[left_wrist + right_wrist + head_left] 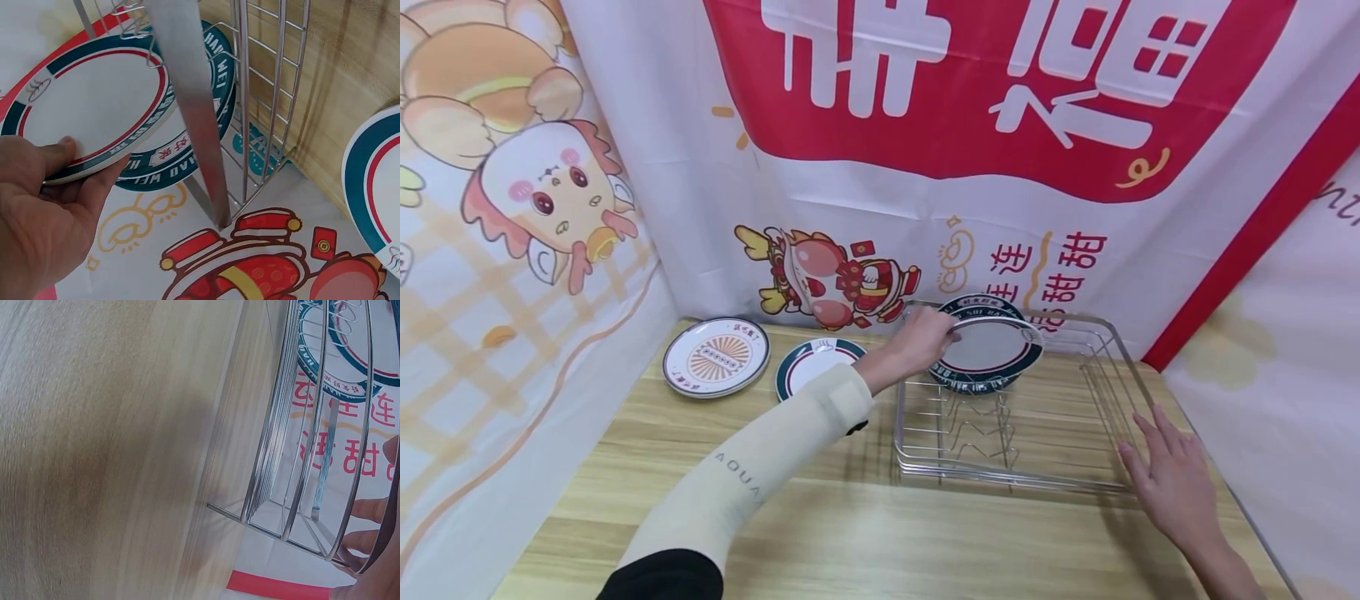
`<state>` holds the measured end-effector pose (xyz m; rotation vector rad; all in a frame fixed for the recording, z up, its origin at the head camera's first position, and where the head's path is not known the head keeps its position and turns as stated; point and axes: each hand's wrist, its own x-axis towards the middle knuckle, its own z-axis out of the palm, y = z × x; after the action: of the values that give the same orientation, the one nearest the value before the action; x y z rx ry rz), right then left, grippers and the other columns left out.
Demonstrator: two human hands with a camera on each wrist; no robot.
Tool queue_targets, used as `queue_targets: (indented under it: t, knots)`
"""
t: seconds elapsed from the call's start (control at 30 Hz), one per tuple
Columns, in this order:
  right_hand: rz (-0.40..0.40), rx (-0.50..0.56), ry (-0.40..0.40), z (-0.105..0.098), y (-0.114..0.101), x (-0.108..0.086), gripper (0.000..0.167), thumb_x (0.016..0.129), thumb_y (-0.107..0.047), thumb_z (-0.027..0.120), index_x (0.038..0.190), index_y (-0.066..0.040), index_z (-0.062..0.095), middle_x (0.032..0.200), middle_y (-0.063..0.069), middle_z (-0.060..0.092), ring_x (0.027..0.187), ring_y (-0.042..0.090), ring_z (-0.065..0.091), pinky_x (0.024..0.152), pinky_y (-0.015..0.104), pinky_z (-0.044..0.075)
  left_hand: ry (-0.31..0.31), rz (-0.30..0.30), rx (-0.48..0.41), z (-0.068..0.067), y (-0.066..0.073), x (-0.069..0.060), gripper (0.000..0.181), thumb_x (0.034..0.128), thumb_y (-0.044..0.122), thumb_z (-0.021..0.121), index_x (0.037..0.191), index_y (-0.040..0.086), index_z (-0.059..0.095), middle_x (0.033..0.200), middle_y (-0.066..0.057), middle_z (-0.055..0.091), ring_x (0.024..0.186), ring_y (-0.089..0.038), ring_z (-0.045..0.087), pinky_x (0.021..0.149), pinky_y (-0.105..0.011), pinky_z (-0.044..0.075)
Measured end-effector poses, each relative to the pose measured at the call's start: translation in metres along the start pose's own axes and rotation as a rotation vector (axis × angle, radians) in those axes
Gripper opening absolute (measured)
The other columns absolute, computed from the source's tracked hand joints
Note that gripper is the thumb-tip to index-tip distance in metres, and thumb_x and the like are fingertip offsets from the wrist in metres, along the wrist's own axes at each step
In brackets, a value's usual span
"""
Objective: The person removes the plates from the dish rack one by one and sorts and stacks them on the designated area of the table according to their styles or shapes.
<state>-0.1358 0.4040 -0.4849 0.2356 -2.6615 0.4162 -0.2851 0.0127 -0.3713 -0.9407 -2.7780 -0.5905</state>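
Note:
My left hand pinches the near edge of a white oval plate with a green rim, over the left part of a wire dish rack. In the left wrist view the thumb lies on the plate's face, with fingers beneath. Close behind it, a green-rimmed plate with lettering stands tilted in the rack, partly hidden by the held one. My right hand rests on the rack's right rim, fingers spread and fairly straight. The right wrist view shows the fingertips past the rim; the hand is partly cut off.
Left of the rack, another green-rimmed plate lies on the wooden table, partly behind my left arm. Farther left sits a round white plate with an orange sunburst. A printed cloth hangs right behind the rack.

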Motion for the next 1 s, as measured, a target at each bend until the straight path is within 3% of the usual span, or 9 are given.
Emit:
queue_targets:
  t: [0.2, 0.47, 0.57, 0.73, 1.0]
  knots:
    - [-0.003, 0.005, 0.013, 0.000, 0.001, -0.001, 0.052, 0.108, -0.029, 0.055, 0.143, 0.010, 0.052, 0.158, 0.038, 0.038, 0.140, 0.058, 0.039, 0.122, 0.068, 0.016, 0.082, 0.017, -0.076, -0.014, 0.004, -0.009, 0.025, 0.1072, 0.021, 0.065, 0.089, 0.006, 0.072, 0.066, 0.003, 0.049, 0.063, -0.013, 0.047, 0.060, -0.024, 0.035]
    - [-0.005, 0.016, 0.018, 0.000, -0.002, -0.002, 0.052, 0.107, -0.028, 0.057, 0.143, 0.009, 0.052, 0.159, 0.037, 0.037, 0.140, 0.058, 0.040, 0.124, 0.066, 0.014, 0.181, 0.000, -0.191, -0.042, 0.001, -0.029, 0.016, 0.1052, 0.018, 0.068, 0.105, 0.005, 0.078, 0.076, -0.006, 0.071, 0.062, -0.013, 0.055, 0.056, -0.021, 0.040]
    - [-0.012, 0.015, 0.022, 0.000, -0.004, -0.001, 0.052, 0.107, -0.027, 0.057, 0.143, 0.009, 0.052, 0.159, 0.038, 0.038, 0.139, 0.058, 0.040, 0.123, 0.067, 0.016, 0.204, -0.028, -0.237, -0.051, -0.005, -0.039, 0.016, 0.1053, 0.017, 0.068, 0.109, 0.005, 0.078, 0.070, -0.005, 0.066, 0.059, -0.013, 0.053, 0.053, -0.020, 0.039]
    - [-0.015, 0.015, 0.019, 0.000, -0.004, 0.001, 0.051, 0.107, -0.027, 0.057, 0.143, 0.010, 0.052, 0.158, 0.038, 0.038, 0.140, 0.058, 0.039, 0.122, 0.069, 0.015, 0.244, -0.054, -0.224, -0.066, -0.016, -0.056, 0.018, 0.1059, 0.019, 0.067, 0.102, 0.003, 0.076, 0.061, 0.002, 0.046, 0.054, -0.012, 0.043, 0.050, -0.023, 0.032]
    - [-0.016, 0.016, 0.029, -0.001, -0.002, 0.002, 0.051, 0.107, -0.027, 0.058, 0.142, 0.010, 0.053, 0.158, 0.038, 0.039, 0.137, 0.059, 0.041, 0.117, 0.072, 0.021, 0.256, -0.106, -0.242, -0.076, -0.035, -0.079, 0.019, 0.1063, 0.018, 0.067, 0.094, 0.004, 0.070, 0.061, 0.003, 0.044, 0.053, -0.012, 0.040, 0.051, -0.025, 0.029]
